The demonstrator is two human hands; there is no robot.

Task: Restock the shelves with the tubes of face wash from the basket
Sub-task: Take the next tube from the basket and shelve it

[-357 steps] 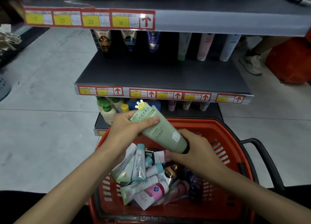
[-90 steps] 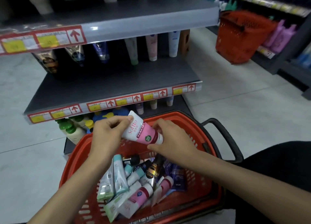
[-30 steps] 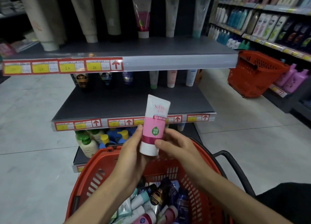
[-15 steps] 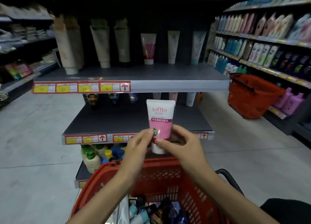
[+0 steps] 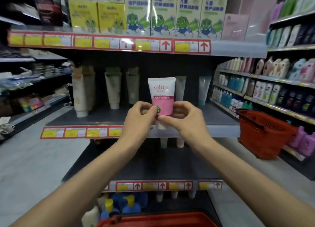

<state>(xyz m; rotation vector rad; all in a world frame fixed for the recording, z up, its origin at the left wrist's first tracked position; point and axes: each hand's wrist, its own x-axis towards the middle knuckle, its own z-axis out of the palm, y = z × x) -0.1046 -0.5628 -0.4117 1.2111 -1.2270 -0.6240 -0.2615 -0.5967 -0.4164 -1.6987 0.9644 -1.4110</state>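
Up top, a row of green and yellow cartoon boxes (image 5: pixel 163 11) lines the highest shelf, above a strip of red and yellow price labels (image 5: pixel 109 43). On the middle shelf (image 5: pixel 102 119), a line of tubes (image 5: pixel 113 88) stands cap-down at the far back, pale ones to the left, a greenish one (image 5: pixel 203 90) to the right, with bare dark shelf in front of them. Off to the right, a second red basket (image 5: pixel 262 133) sits on the floor by an aisle of bottles (image 5: pixel 272 90). Lower down, yellow-capped bottles (image 5: pixel 119 204) crowd the bottom shelf.

At the near edge, only the red rim of the basket (image 5: pixel 156 220) shows; what is in it is out of sight.

Now the hands: the pink and white face wash tube (image 5: pixel 162 97) is held upright, cap down, in front of the middle shelf and just above its front lip. The left hand (image 5: pixel 139 119) pinches its lower left side with curled fingers; the right hand (image 5: pixel 185 119) grips the lower right, thumb across the front near the cap. Both are closed on the tube.
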